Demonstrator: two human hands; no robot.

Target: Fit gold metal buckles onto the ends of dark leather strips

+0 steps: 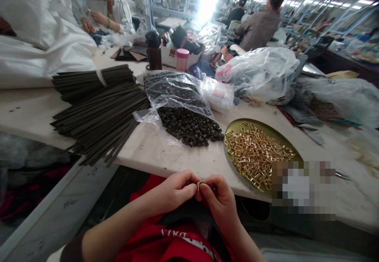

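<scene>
My left hand (177, 189) and my right hand (220, 198) meet just off the table's front edge, above my lap. Both are closed, with fingertips pinched on a small gold metal buckle (199, 184); its lower part and anything else in the fingers are hidden. To the right, an oval tray (226, 151) carries a heap of loose gold buckles (251, 151). Beyond my hands, small dark loops (192, 129) spill from a clear plastic bag (177, 92). Long dark strips (103, 112) lie fanned out at the left, one bundle tied with a pale band.
A dark bottle (154, 52) and a pink-lidded jar (182, 59) stand at the back of the table (142, 153). Clear plastic bags (260, 72) crowd the right rear. White sacking (38, 52) fills the left. Co-workers sit farther off. A blurred patch covers the tray's right end.
</scene>
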